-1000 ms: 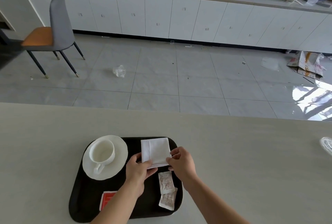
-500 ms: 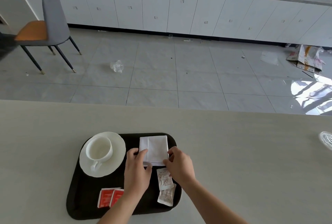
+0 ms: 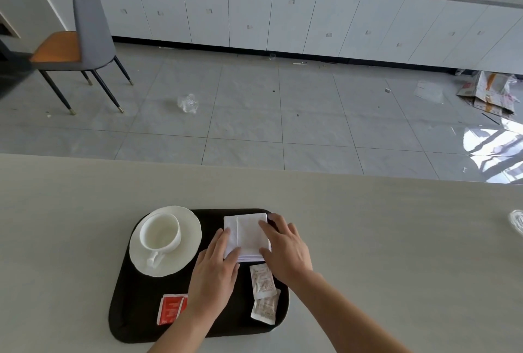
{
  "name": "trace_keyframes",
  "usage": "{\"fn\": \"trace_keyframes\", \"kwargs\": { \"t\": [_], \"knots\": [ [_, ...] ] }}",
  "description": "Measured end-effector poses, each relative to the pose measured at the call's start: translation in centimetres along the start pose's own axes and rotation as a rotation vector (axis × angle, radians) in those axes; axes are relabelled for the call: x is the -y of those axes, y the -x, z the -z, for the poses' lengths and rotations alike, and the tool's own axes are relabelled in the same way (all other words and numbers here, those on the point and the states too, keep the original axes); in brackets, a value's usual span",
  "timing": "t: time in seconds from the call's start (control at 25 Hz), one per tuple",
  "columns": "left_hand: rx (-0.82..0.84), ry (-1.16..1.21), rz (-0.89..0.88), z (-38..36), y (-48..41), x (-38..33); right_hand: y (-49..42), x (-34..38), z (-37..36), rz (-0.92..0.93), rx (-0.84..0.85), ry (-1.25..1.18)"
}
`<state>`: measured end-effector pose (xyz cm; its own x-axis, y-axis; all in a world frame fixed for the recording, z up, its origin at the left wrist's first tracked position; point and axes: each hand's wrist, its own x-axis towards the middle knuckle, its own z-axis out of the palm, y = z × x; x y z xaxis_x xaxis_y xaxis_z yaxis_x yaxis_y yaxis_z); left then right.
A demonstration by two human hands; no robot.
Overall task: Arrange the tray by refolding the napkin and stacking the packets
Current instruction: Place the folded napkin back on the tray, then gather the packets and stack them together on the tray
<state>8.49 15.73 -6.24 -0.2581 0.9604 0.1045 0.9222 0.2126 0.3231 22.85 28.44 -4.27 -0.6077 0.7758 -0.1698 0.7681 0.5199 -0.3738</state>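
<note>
White napkin [image 3: 249, 235], folded, is lying at the far right of the black tray [image 3: 133, 296]. Left hand [image 3: 215, 276] and right hand [image 3: 285, 248] are pressing it flat and open, gripping nothing. Best pressing evenly along creases and squaring edges before stacking packets [image 3: 263, 282].

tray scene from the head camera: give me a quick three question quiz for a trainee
1. True or false: the cup stands on the saucer at the left of the tray.
2. The left hand and the right hand both press on: A) the saucer B) the napkin C) the cup.
3. How many white packets lie on the tray, nearer the person than the napkin?
Key: 1 true; 2 B; 3 two.
</note>
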Motion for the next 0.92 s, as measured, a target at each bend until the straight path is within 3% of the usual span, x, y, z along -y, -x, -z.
{"fn": "trace_keyframes", "kwargs": {
  "t": [0.28,0.6,0.84,0.92],
  "knots": [
    [0.203,-0.174,0.044,-1.0,-0.2,-0.2,-1.2,-0.1,0.2,-0.003,0.107,0.076],
    [0.316,-0.220,0.007,-0.4,-0.2,-0.4,-0.2,-0.1,0.0,0.091,0.043,0.252],
    [0.062,0.043,0.122,3.3,4.5,1.0,5.1,-0.1,0.8,0.065,-0.231,0.014],
    [-0.024,0.055,0.208,4.0,7.8,3.3,7.4,0.0,0.0,0.027,-0.249,-0.014]
  ]
}}
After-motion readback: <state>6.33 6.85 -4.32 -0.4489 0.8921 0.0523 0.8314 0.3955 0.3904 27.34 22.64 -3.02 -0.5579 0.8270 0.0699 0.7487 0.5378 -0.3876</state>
